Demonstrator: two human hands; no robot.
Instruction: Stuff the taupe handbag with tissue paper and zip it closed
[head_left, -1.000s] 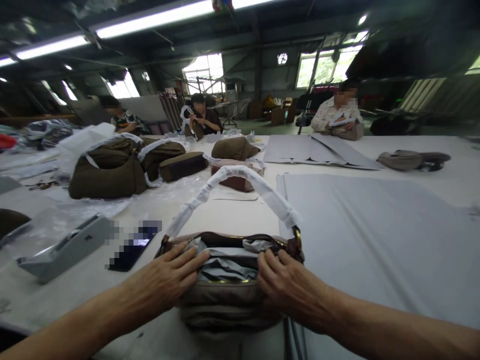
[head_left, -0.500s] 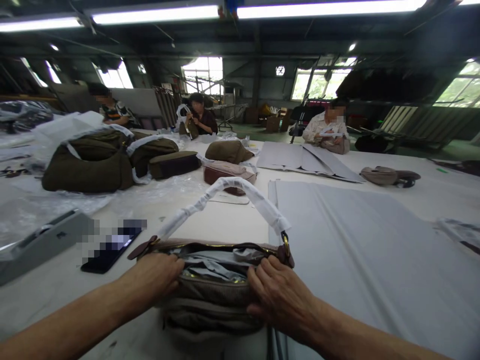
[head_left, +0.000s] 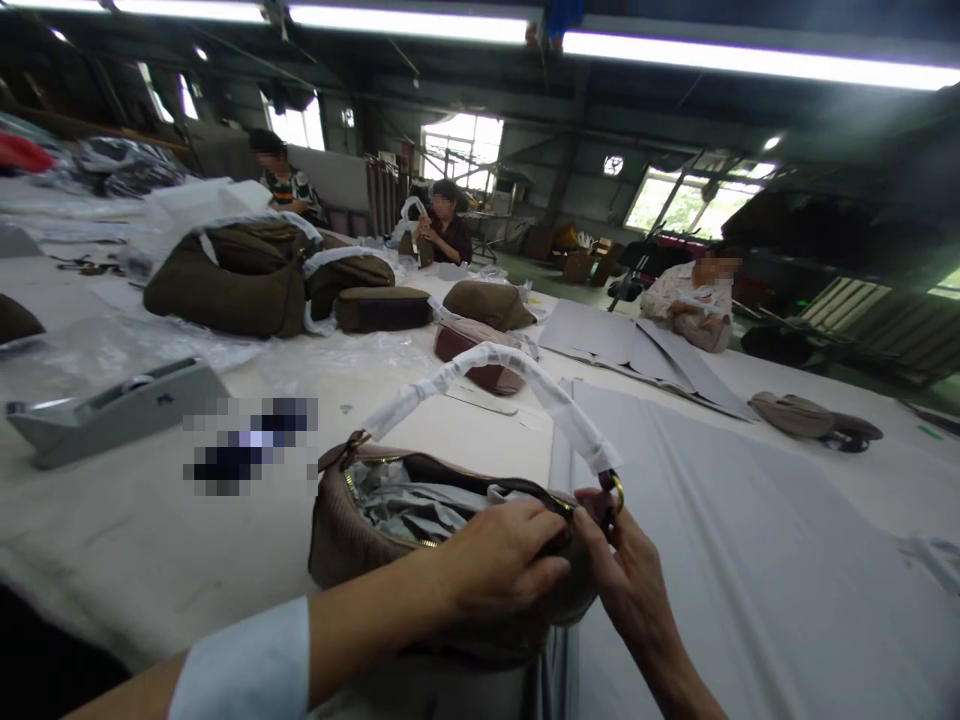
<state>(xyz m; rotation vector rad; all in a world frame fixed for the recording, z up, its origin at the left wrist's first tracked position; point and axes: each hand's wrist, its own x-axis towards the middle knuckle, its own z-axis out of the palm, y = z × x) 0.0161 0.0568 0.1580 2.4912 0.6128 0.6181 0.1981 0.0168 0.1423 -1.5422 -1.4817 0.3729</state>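
Observation:
A taupe ribbed handbag [head_left: 356,525] stands at the table edge before me, its brass zipper drawn open. Crumpled pale grey stuffing [head_left: 420,505] shows inside. White wrapping covers its strap [head_left: 491,358], which arches up and joins a brass ring at the right end. Across the front of the bag reaches my left hand [head_left: 499,560], fingers closed on the opening's rim by the zipper's right end. My right hand [head_left: 630,565] grips the bag's right end just below the ring, thumb near the zipper. The fingertips of both hands are partly hidden.
Left of the bag are a grey tape dispenser [head_left: 124,405] and a pixelated dark object [head_left: 251,445]. Beyond lie olive bags [head_left: 225,295] and a reddish-brown bag [head_left: 480,350]. Large grey sheets [head_left: 720,540] cover the right side. Several people sit across the table.
My left hand has moved from the bag's left end to the zipper's right end. My right hand has shifted outward to the ring. The view has turned left and tilted.

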